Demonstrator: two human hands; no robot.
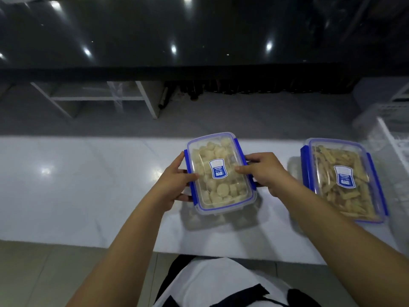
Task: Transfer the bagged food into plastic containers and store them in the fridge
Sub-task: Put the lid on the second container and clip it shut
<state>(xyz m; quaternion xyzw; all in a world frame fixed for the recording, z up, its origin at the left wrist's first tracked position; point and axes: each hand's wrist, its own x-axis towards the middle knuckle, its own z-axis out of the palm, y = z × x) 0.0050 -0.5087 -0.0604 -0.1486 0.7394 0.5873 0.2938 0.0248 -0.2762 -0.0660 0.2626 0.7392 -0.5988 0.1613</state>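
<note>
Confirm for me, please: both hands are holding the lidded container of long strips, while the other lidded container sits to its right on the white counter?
Not quite. The head view shows the left hand and right hand holding the container of round pale pieces; the container of long strips sits to its right on the white counter.

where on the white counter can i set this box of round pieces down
The widest bare patch is the white counter left of the left hand. A narrow strip lies along its near edge. The right is crowded: the right hand and the container of stick pieces leave only a slim gap.
</note>
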